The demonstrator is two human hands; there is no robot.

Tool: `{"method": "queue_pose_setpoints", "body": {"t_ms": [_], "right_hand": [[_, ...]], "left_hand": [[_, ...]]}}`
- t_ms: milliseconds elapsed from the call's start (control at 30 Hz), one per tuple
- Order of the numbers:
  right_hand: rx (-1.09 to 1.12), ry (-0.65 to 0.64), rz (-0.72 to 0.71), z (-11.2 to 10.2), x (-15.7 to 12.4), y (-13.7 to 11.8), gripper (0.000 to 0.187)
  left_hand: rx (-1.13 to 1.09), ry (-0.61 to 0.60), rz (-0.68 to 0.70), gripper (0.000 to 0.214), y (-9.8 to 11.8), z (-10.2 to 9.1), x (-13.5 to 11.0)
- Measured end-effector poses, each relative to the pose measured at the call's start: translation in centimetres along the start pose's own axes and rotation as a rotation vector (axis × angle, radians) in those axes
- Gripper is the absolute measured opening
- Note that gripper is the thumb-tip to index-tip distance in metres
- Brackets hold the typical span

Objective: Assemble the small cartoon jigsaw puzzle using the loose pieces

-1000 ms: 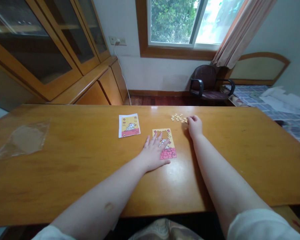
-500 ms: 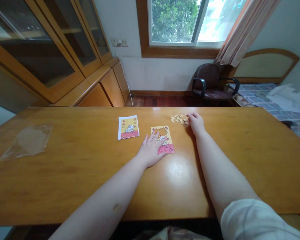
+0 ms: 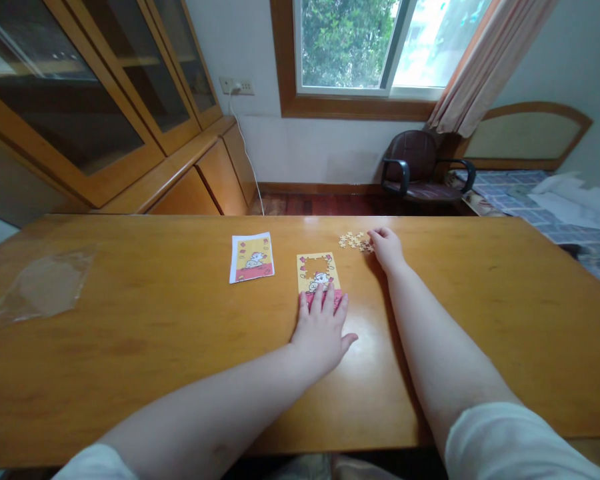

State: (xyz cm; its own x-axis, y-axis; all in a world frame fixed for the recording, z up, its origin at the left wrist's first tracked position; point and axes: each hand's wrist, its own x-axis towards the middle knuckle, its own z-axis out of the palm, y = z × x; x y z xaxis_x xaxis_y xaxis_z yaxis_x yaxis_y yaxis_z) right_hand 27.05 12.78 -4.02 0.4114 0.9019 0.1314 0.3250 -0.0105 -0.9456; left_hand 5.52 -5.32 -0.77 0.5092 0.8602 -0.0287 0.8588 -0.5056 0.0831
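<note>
A yellow and pink jigsaw puzzle [image 3: 303, 270] with a white cartoon animal lies on the table, with a gap in its upper part. My left hand [image 3: 323, 327] rests with fingers spread on its pink lower edge, the palm on the table below. At the right edge of a small pile of loose puzzle pieces [image 3: 353, 241] is my right hand [image 3: 387, 248], its fingers curled together. Whatever they pinch is too small to make out. Left of the puzzle lies a white-bordered picture card [image 3: 253, 258] with the same design.
A clear plastic bag [image 3: 43, 287] lies flat at the left of the wooden table [image 3: 180, 320]. Beyond the far edge stand a glass-door cabinet [image 3: 145, 133], a brown armchair [image 3: 420, 163] and a bed [image 3: 515, 187] under the window side.
My left hand has slid down and to the right, from the puzzle's left side to its lower edge, uncovering the gap and the animal. My right hand stays at the pile.
</note>
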Motion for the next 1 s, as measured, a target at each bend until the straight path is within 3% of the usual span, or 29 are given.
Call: {"method": "queue_pose_setpoints", "body": {"t_ms": [400, 633, 833, 1000], "right_hand": [[-0.042, -0.025, 0.018, 0.1, -0.8, -0.9, 0.02], [-0.308, -0.089, -0.172, 0.4, -1.7, -1.5, 0.021], [-0.576, -0.29, -0.478, 1.3, -2.7, -2.4, 0.021], [-0.749, -0.248, -0.447, 1.4, -3.0, -2.6, 0.028]], "left_hand": [[-0.041, -0.059, -0.039, 0.075, -1.6, 0.4, 0.2], [-0.043, -0.066, -0.027, 0.074, -1.6, 0.4, 0.1], [-0.026, -0.027, -0.011, 0.075, -1.5, 0.6, 0.1], [-0.032, -0.023, -0.017, 0.075, -1.4, 0.7, 0.1]]}}
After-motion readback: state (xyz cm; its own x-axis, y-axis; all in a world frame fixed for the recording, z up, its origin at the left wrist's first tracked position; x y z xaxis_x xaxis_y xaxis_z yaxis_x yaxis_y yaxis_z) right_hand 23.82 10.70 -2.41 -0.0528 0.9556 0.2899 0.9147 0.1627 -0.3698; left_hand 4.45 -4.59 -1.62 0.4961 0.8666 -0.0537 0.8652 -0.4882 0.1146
